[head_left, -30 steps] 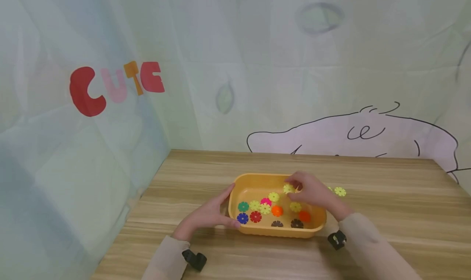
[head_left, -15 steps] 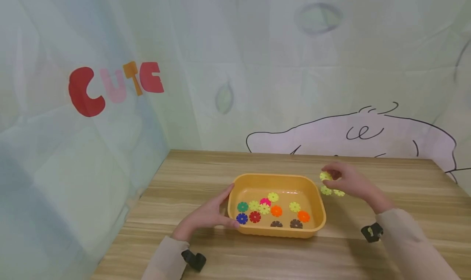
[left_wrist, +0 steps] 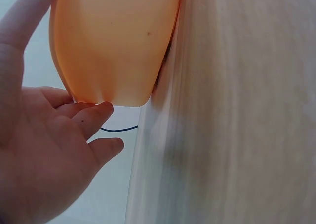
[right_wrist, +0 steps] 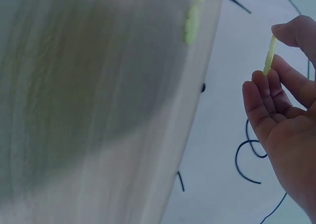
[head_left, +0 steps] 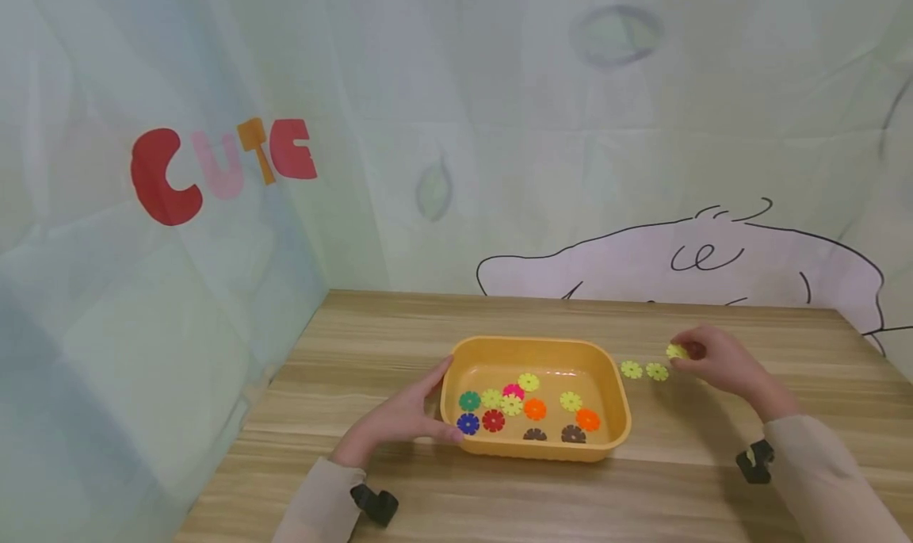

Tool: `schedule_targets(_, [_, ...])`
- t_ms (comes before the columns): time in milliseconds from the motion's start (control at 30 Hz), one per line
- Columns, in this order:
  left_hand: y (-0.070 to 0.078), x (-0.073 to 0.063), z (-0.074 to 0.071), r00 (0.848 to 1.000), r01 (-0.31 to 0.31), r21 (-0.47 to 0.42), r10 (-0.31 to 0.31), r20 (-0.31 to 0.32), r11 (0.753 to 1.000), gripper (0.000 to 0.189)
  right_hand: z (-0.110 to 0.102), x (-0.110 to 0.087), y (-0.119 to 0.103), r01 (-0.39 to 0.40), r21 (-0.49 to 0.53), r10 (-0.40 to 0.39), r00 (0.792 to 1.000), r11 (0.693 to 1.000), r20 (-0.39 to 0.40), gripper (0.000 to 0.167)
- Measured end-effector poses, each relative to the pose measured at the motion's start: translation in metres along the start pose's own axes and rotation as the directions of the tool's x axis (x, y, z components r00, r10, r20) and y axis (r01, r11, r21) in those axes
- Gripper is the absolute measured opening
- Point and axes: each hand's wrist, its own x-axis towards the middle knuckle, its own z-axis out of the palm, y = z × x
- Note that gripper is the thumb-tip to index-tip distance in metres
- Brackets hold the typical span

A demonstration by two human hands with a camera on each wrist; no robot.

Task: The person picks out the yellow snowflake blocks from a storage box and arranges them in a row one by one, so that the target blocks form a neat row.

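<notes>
My right hand [head_left: 723, 365] pinches a yellow snowflake disc [head_left: 677, 353] between thumb and fingers above the table, right of the basin. In the right wrist view the held disc [right_wrist: 269, 56] shows edge-on. Two more yellow snowflake discs [head_left: 656, 372] lie side by side on the table just left of this hand. An orange-yellow plastic basin [head_left: 545, 451] stands at the middle. My left hand [head_left: 399, 418] holds its left end, thumb at the front corner and fingers along the side; in the left wrist view fingertips touch the basin wall [left_wrist: 118, 41].
Inside the basin lie loose discs: several yellow, a green one [head_left: 469, 401], a blue one [head_left: 467, 424], a red one [head_left: 494, 421], a pink one, two orange and two brown. A wood-grain table [head_left: 399, 495] runs back to a printed cloth backdrop [head_left: 399, 131].
My right hand has carried a yellow disc out of the basin and moved right, past the two discs on the table. The left hand stays at the basin's left end.
</notes>
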Motion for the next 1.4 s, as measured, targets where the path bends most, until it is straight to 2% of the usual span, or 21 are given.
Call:
schedule_targets(233, [-0.002, 0.0, -0.001, 1.0, -0.009, 0.019, 0.009, 0.0, 1.0, 0.118, 0.006, 0.0, 0.017, -0.046, 0.005, 0.046, 0.998, 0.999, 0.044, 0.038])
schedule_targets(467, [0.001, -0.001, -0.001, 1.0, -0.02, 0.023, 0.02, 0.003, 1.0, 0.118, 0.014, 0.002, 0.032, -0.046, -0.011, 0.047, 0.996, 0.999, 0.08, 0.036])
schedule_targets(633, [0.0, -0.002, 0.0, 1.0, -0.029, 0.033, 0.029, 0.007, 0.999, 0.117, 0.017, 0.001, 0.039, -0.085, -0.012, 0.086, 0.989, 0.996, 0.122, 0.036])
schedule_targets(933, [-0.002, -0.002, 0.0, 0.999, -0.037, 0.036, 0.037, 0.013, 0.999, 0.117, 0.019, -0.001, 0.042, -0.105, -0.013, 0.105, 0.983, 0.994, 0.15, 0.034])
schedule_targets(1200, [0.0, -0.002, 0.0, 1.0, -0.018, 0.014, 0.018, 0.01, 1.0, 0.117, 0.017, -0.001, 0.04, -0.124, -0.004, 0.124, 0.98, 0.992, 0.157, 0.036])
schedule_targets(1400, [0.001, -0.001, -0.001, 1.0, -0.013, 0.008, 0.013, 0.004, 1.0, 0.118, 0.015, 0.003, 0.041, -0.108, -0.009, 0.108, 0.98, 0.994, 0.165, 0.037])
